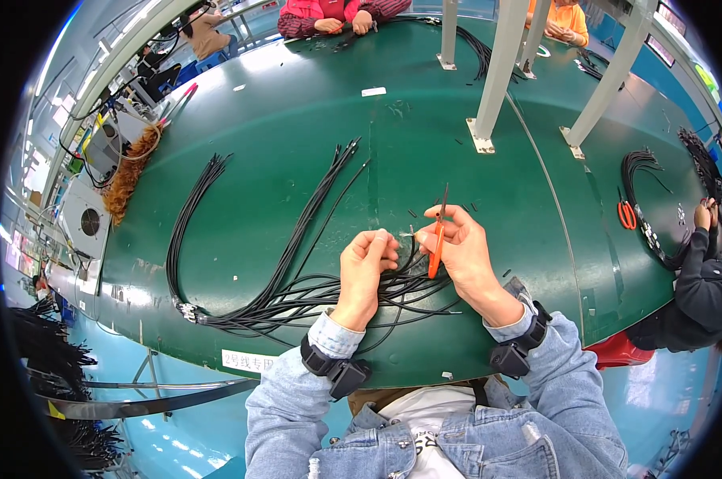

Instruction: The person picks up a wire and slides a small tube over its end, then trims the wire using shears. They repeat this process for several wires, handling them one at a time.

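My right hand (466, 254) is closed around small orange-handled scissors (436, 249), whose dark blades point away from me. Its thumb and forefinger also meet at the end of a black cable (412, 254), where a thin pale wire tip shows. Close beside it on the left, my left hand (366, 267) is pinched near that wire tip; what lies between its fingertips is too small to make out. Under both hands spreads a bundle of black cables (257, 307), gathered by a whitish band (188, 311) at the left. Its far ends fan out on the green table (425, 172).
Pale metal posts (498, 80) are bolted to the table ahead. Short black scraps (474, 207) lie past my hands. At right, a co-worker's hand (703, 214) is near another cable bundle (637, 191) and red-handled scissors (626, 214). Other people sit across the table.
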Demonstrator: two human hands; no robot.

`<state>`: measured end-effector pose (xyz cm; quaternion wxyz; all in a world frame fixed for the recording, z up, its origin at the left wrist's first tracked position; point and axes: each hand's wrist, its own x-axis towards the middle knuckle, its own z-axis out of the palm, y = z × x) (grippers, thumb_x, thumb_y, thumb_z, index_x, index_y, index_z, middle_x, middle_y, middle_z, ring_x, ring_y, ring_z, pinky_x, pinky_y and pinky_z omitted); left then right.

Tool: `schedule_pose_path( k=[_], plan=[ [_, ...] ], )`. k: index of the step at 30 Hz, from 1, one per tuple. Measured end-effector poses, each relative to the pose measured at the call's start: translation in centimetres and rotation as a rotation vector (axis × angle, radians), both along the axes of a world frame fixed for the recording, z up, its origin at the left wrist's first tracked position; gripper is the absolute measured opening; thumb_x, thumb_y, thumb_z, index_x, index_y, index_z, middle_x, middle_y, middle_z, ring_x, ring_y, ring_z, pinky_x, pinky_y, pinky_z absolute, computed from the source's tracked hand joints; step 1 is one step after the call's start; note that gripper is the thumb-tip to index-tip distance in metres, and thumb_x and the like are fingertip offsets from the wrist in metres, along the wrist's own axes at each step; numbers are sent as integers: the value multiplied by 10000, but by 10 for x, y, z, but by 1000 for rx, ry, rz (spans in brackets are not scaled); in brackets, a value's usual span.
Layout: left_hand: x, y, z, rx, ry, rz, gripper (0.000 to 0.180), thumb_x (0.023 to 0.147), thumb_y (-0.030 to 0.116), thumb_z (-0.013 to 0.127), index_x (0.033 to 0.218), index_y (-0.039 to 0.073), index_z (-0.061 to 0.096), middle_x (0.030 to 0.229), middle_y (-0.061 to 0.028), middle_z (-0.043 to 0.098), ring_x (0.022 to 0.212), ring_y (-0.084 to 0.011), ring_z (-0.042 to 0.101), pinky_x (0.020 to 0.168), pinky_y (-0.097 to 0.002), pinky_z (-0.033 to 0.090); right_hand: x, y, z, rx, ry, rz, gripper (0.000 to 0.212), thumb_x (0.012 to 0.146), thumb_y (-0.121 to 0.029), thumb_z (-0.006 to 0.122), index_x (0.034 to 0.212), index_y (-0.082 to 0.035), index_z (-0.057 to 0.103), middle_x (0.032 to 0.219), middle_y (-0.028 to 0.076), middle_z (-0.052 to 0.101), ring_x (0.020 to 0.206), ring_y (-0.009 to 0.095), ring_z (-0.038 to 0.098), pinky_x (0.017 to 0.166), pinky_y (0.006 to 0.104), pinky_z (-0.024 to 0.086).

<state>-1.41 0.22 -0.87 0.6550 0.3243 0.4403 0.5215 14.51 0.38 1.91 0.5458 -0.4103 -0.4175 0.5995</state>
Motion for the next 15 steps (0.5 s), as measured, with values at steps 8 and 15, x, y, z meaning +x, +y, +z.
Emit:
schedule_pose_path(
  k=[8,15],
  plan=[
    [15,-8,11,271,252,-158,153,872,130,579,928,-9,609,807,-41,635,638,-67,538,616,-193,433,-1,-1,6,7,30,-6,341,775,-33,644,1079,-19,490,797,62,604,704,120,577,649,241,470],
    [7,-8,16,241,256,-101,160,885,151,558,891,10,632,716,6,606,544,-7,389,475,-167,286,17,12,8,-1,-21,-57,340,782,-30,638,1087,-18,489,856,80,616,712,114,570,657,236,467]
  ],
)
